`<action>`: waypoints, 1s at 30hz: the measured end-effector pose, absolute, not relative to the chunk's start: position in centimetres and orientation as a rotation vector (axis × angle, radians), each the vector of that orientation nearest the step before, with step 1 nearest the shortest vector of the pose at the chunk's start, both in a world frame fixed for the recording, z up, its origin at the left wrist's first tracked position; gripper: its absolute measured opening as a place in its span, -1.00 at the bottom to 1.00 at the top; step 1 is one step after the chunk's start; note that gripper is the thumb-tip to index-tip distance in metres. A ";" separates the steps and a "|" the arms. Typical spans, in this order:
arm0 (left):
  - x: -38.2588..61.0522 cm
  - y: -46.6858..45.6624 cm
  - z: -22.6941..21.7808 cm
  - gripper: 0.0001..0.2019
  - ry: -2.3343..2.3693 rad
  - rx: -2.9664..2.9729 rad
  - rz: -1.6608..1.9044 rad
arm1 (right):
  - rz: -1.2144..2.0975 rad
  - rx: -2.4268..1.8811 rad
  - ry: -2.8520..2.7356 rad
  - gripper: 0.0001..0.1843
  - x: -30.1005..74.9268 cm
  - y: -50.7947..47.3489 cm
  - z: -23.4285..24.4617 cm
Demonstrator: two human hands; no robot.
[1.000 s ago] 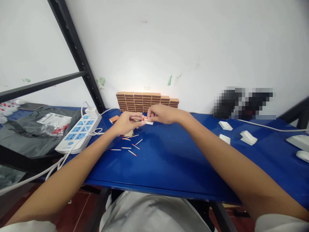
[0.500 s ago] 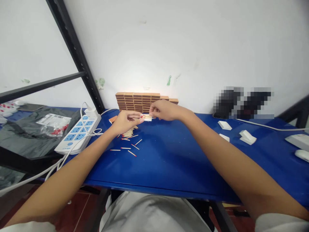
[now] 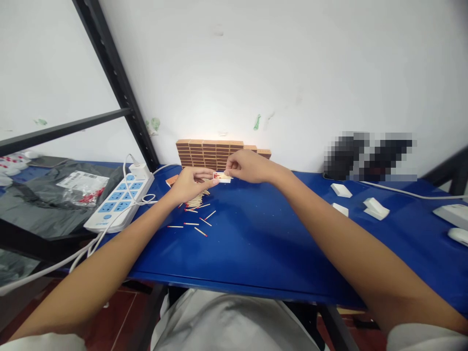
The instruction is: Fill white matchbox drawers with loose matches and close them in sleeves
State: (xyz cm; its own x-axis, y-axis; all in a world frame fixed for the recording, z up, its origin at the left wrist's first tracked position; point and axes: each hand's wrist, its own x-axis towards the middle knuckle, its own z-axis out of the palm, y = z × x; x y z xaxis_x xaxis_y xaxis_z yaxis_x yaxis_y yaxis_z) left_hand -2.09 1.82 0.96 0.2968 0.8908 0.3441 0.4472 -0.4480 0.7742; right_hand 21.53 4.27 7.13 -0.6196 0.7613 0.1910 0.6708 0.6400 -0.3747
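My left hand (image 3: pixel 190 184) and my right hand (image 3: pixel 248 167) meet above the blue table (image 3: pixel 256 243), both pinching a small white matchbox (image 3: pixel 221 177) with matches showing in it. The left fingers grip its left end; the right fingertips close on its right end. Below the left hand lies a heap of matches (image 3: pixel 195 201), with several loose matches (image 3: pixel 193 224) scattered toward me. A wall of stacked brown matchboxes (image 3: pixel 215 153) stands against the white wall just behind my hands.
A white and blue power strip (image 3: pixel 119 202) with cables lies at the left, beside a grey plastic bag (image 3: pixel 54 200). Small white blocks (image 3: pixel 365 204) sit at the right, with a white device (image 3: pixel 451 214) at the far right. A black rack post (image 3: pixel 117 83) rises at left.
Both hands lifted the matchbox slightly off the table and toward the stacked boxes. The right hand shifted up and a little right.
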 end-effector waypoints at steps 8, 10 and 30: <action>-2.0 1.8 1.0 -0.43 1.181 2.014 1.052 | 0.425 -1.130 -2.566 -0.88 21.2 4.1 6.9; -2.0 1.8 1.0 -0.42 1.172 2.012 1.048 | 0.432 -1.130 -2.575 -0.88 21.1 4.1 6.8; -2.0 1.6 1.2 -0.46 1.174 2.040 1.086 | 0.594 -1.099 -2.531 -0.92 21.7 4.2 7.4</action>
